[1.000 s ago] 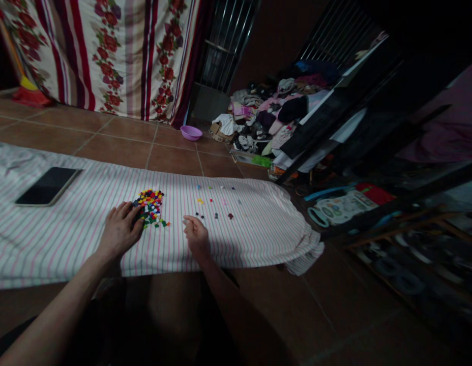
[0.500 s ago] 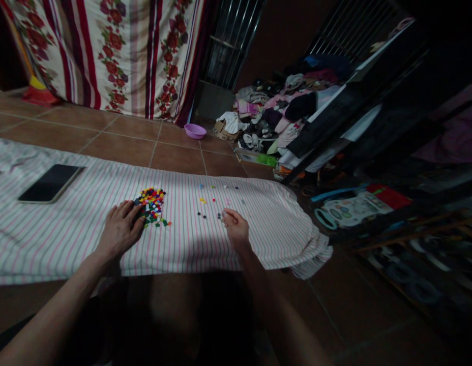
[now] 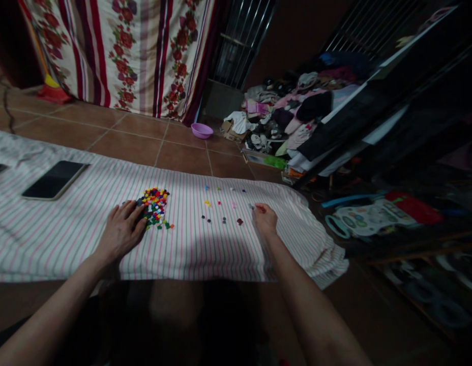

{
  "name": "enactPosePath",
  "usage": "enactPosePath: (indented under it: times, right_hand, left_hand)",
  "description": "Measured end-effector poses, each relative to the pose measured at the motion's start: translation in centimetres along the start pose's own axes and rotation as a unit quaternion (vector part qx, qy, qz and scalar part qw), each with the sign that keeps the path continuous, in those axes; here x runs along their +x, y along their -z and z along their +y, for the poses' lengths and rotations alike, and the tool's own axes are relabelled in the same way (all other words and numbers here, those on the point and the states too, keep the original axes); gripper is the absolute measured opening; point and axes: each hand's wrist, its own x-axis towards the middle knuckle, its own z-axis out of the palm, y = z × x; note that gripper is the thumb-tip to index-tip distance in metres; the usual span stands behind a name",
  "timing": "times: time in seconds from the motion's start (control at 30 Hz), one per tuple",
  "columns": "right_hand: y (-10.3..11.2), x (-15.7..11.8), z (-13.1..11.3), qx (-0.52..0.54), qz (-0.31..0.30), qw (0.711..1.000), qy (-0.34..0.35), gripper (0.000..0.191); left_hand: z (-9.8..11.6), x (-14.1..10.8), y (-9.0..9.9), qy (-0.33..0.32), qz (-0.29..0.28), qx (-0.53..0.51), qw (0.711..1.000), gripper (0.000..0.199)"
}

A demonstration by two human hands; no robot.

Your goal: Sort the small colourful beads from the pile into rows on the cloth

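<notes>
A heap of small multicoloured plastic pieces (image 3: 156, 206) lies on the striped cloth. My left hand (image 3: 121, 229) rests flat at the heap's left edge, fingers spread and touching it. Further right, small groups sorted by colour sit apart: yellow pieces (image 3: 207, 203), a red piece (image 3: 219, 203), pink pieces (image 3: 233, 205), black pieces (image 3: 206, 218), dark grey pieces (image 3: 224, 220) and dark red pieces (image 3: 240, 221). My right hand (image 3: 266, 219) has thumb and fingers pinched together beside the light grey pieces (image 3: 251, 206); whatever is between the fingertips is too small to make out.
The striped cloth (image 3: 186, 254) covers a low, long surface before me. A phone (image 3: 55, 180) lies on its left part. Blue, green, white and navy pieces form a back row. Beyond are a purple basin (image 3: 202, 130), a clothes pile (image 3: 285, 112) and a floral curtain (image 3: 144, 56).
My right hand has moved right, from the dark grey pieces to the light grey ones, uncovering the dark red pieces. My left hand stays by the heap. The view has shifted slightly.
</notes>
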Motion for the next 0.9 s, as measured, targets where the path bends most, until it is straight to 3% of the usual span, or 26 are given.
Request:
enactPosePath:
  times: [0.23, 0.43, 0.63, 0.9]
  right_hand:
    - [-0.5, 1.8, 0.8, -0.062, -0.039, 0.994, -0.079, 0.03]
    - [-1.0, 2.7, 1.0, -0.115, -0.053, 0.991, -0.047, 0.031]
    - [-1.5, 2.9, 2.0, -0.094, -0.084, 0.99, -0.056, 0.033]
    - [-1.1, 1.9, 1.1, -0.098, -0.009, 0.995, 0.0, 0.035]
  left_hand:
    - [0.1, -0.1, 0.0, -0.003, -0.006, 0.02, 1.0, 0.048]
    - [0.3, 0.0, 0.3, -0.009, -0.006, 0.022, 1.0, 0.049]
    - [0.4, -0.1, 0.5, -0.001, -0.015, 0.022, 1.0, 0.047]
    - [0.4, 0.0, 0.4, 0.004, -0.013, 0.019, 1.0, 0.049]
